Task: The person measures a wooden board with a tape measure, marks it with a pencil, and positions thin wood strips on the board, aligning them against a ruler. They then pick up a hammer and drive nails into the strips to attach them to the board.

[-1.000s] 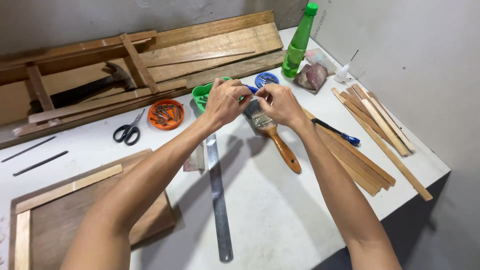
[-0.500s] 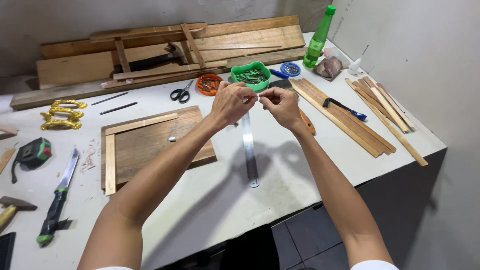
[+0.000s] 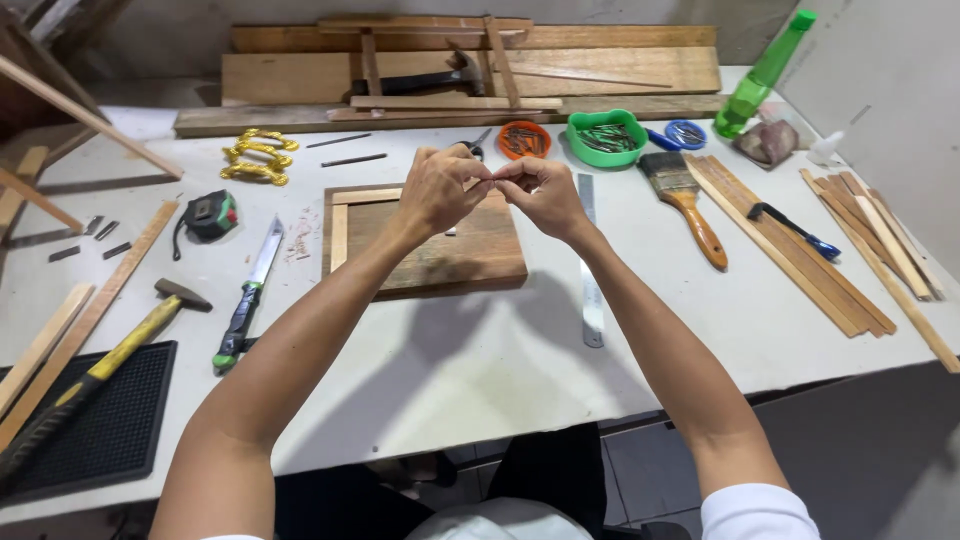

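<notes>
The white table (image 3: pixel 480 380) carries everything; along its far edge lies a stack of long planks (image 3: pixel 470 75) with a dark hammer (image 3: pixel 440 78) resting among them; near the middle sits a board (image 3: pixel 440 250) with pale strips fixed along its top and left edges; at the right edge a bundle of thin slats (image 3: pixel 850 250) lies fanned out; at the near left corner is a black ribbed mat (image 3: pixel 110 410) with a yellow-handled hammer (image 3: pixel 110 360) lying across it, and loose sticks (image 3: pixel 60 330) just beside; both forearms reach out over the table and the hands meet above the board's far edge; the left hand (image 3: pixel 440 190) and right hand (image 3: pixel 540 195) are held together, fingertips touching, pinched on something too small to make out, so I cannot tell what they grip; right of the board lies a steel ruler (image 3: pixel 590 270); beyond it a brush (image 3: pixel 685 200) with a wooden handle; a green bottle (image 3: pixel 765 70) stands at the far right; a green bowl (image 3: pixel 606 137) of screws and an orange dish (image 3: pixel 524 140) sit behind the hands; to the left lie a knife (image 3: pixel 250 295), a tape measure (image 3: pixel 210 215) and yellow brackets (image 3: pixel 258 157).
</notes>
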